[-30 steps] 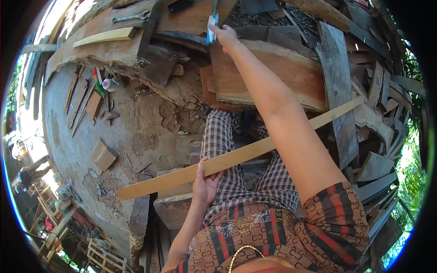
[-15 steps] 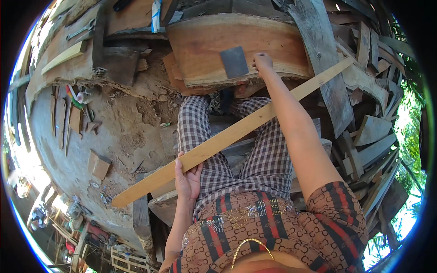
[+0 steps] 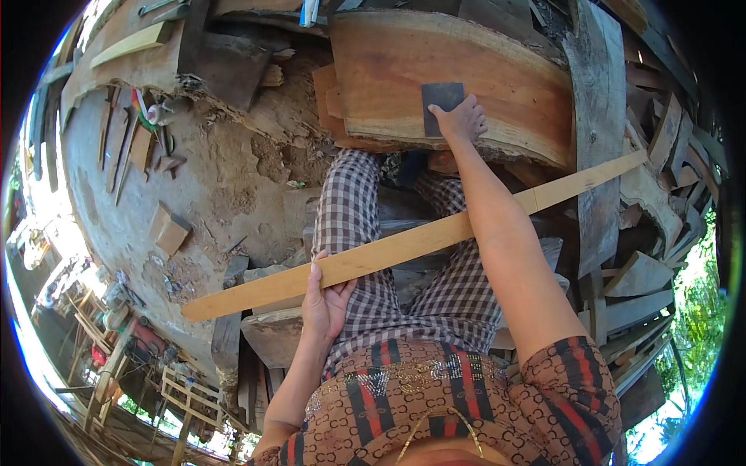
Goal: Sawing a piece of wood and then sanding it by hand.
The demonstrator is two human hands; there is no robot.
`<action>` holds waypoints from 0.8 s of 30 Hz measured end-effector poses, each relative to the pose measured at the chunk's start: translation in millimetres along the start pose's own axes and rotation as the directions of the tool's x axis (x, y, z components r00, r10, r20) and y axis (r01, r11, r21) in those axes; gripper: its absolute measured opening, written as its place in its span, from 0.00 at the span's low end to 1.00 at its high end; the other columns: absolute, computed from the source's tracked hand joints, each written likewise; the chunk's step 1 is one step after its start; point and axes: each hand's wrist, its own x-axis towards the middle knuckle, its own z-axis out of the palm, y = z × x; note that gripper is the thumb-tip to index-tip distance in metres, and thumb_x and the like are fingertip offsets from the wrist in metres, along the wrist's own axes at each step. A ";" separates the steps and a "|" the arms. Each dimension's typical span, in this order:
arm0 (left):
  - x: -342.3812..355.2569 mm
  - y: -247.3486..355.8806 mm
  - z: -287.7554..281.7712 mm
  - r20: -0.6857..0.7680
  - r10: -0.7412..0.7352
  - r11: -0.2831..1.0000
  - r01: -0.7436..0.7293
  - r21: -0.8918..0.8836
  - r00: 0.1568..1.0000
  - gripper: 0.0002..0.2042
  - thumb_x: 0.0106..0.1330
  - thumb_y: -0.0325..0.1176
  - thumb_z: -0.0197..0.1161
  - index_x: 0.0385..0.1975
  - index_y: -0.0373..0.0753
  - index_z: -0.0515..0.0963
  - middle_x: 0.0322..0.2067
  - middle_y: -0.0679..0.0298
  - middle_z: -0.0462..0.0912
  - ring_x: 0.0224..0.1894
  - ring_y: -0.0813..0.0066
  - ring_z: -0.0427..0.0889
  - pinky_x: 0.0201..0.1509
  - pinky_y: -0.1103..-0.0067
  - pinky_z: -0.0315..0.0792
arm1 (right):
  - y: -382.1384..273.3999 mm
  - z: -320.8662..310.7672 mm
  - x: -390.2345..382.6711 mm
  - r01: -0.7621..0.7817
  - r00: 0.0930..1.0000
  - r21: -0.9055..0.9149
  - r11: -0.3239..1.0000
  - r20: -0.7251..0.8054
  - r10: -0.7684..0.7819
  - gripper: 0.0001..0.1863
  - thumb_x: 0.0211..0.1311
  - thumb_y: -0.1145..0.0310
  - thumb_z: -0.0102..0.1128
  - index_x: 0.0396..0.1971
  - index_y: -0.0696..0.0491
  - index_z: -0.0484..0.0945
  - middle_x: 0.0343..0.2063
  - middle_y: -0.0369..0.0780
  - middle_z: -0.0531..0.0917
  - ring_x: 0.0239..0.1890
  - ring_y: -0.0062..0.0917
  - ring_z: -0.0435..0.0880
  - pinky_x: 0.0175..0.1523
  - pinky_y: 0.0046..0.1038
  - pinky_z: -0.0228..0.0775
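A long, pale wooden slat (image 3: pixel 412 246) lies slantwise across my lap, rising to the right. My left hand (image 3: pixel 330 304) grips it near its left end, thumb at the far edge and fingers beneath. The slat's right end rests over a weathered grey plank. Ahead of my knees is a broad reddish-brown wood slab (image 3: pixel 521 93). On it lies a dark grey rectangular sheet of sandpaper (image 3: pixel 439 101). My right hand (image 3: pixel 464 122) is at the sheet's right edge, fingers spread and thumb over the sheet; my right forearm passes above the slat.
The weathered grey plank (image 3: pixel 597 140) stands to the right of the slab. Stacked offcuts (image 3: pixel 641 276) crowd the right side. On the dusty ground at left are a wood block (image 3: pixel 169 228) and several thin sticks. A wrench (image 3: pixel 158 7) lies on wood at the far left.
My right hand has opened from a closed shape and come over to the sandpaper's edge. The view has shifted, so the slab and slat sit farther right. My left hand keeps its grip.
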 end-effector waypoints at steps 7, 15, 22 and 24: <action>-5.7 -7.2 -2.5 0.014 0.065 0.998 -0.065 0.025 0.998 0.23 0.68 0.48 0.51 0.59 0.45 0.63 0.53 0.62 0.71 0.55 0.70 0.71 0.60 0.71 0.66 | -2.5 4.8 3.0 -0.019 1.000 0.033 0.999 -0.006 0.020 0.41 0.36 0.51 0.75 0.49 0.55 0.65 0.48 0.47 0.73 0.54 0.43 0.69 0.55 0.46 0.58; -0.4 -16.9 -6.5 0.157 0.127 0.991 -0.132 0.019 0.979 0.23 0.69 0.46 0.50 0.59 0.43 0.63 0.54 0.60 0.71 0.54 0.67 0.72 0.60 0.70 0.67 | 45.5 -63.2 6.5 -0.200 0.918 0.926 0.321 0.291 -0.270 0.17 0.47 0.68 0.66 0.36 0.58 0.75 0.36 0.43 0.78 0.40 0.32 0.78 0.41 0.35 0.72; 14.0 -24.3 -20.3 0.307 0.150 0.988 -0.156 -0.005 0.940 0.20 0.70 0.47 0.49 0.57 0.45 0.67 0.52 0.63 0.73 0.52 0.69 0.74 0.58 0.71 0.69 | 167.0 -187.0 -122.4 -0.131 0.871 0.988 -0.082 0.075 -0.486 0.14 0.55 0.74 0.53 0.43 0.58 0.73 0.41 0.40 0.79 0.44 0.28 0.78 0.50 0.33 0.70; 11.1 -26.2 -19.3 0.308 0.193 0.981 -0.194 -0.029 0.932 0.21 0.70 0.48 0.47 0.56 0.42 0.67 0.50 0.60 0.74 0.50 0.67 0.75 0.56 0.71 0.70 | 203.9 -213.3 -168.1 -0.355 0.871 0.886 -0.300 0.197 -0.449 0.15 0.56 0.74 0.52 0.45 0.59 0.72 0.42 0.40 0.79 0.46 0.29 0.78 0.53 0.34 0.69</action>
